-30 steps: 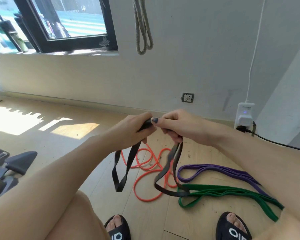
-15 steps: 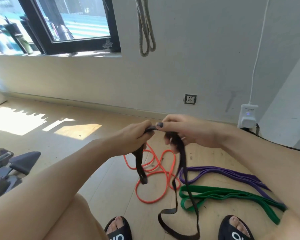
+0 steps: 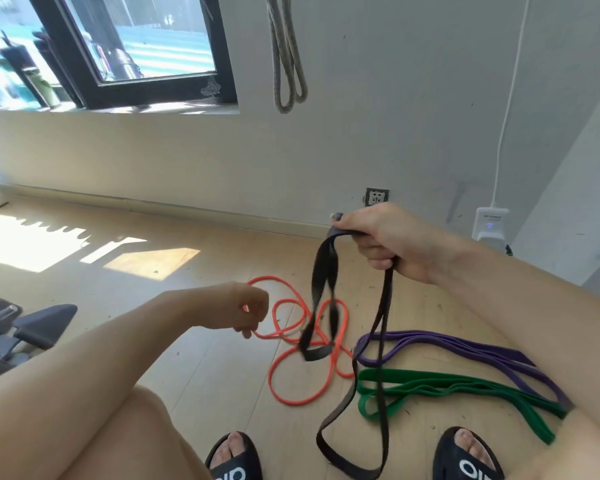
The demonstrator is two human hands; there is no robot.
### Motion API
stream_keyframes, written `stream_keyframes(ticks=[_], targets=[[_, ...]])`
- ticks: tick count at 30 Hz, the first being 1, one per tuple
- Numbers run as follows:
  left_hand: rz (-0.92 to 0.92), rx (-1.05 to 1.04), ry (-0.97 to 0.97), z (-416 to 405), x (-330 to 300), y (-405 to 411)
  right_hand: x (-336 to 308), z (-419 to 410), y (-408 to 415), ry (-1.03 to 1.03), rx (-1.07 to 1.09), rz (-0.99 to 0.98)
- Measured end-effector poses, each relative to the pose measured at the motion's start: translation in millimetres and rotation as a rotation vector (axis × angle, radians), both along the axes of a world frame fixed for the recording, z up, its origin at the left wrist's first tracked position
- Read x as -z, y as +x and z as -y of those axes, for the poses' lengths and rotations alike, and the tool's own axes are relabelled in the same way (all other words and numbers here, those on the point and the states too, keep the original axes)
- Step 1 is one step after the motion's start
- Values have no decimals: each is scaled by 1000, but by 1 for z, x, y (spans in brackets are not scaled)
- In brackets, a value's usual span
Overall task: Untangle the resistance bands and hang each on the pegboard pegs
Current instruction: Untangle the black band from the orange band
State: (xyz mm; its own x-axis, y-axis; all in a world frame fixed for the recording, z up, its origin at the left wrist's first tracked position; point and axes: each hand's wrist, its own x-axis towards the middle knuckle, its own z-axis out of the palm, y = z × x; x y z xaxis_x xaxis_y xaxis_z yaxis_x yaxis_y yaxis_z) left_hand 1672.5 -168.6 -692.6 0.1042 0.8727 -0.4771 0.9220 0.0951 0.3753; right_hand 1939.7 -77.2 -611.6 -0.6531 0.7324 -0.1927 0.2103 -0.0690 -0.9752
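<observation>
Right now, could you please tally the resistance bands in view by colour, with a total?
Flat black rubber band, held in the right hand: 1
Thin orange band on the floor: 1
Purple band on the floor: 1
Green band on the floor: 1
Grey band hanging on the wall: 1
Total: 5

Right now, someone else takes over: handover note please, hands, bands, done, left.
Right hand: grips the black band, which hangs in loops to the floor.
Left hand: holds nothing, fingers loosely curled, above the orange band.
On the floor: orange band in coils, purple band, green band.
Done: a grey band hangs on the wall.
Left: hang black, then orange, purple and green. Pegs not in view.
</observation>
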Motion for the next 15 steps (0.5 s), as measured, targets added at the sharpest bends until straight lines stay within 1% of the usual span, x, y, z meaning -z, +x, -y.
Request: stream_keyframes(ticks=[2,4,8,10,12,15], targets=[[-35,-48,7,-2,7,-7,-1,-3,3,-39,30,-20],[4,-88,21,-5,7,1,1,-1,3,-40,9,3],[247,-122,-18,-15,5,41,1,3,-4,-5,-33,13],[309,-89,5,-20,4,57,-1,2,-5,1,-17,-13],[329,-67,60,-25,5,61,-4,1,-4,3,8,-40],[296,-68,85,-29,10,55,-2,-3,-1,12,55,-59]])
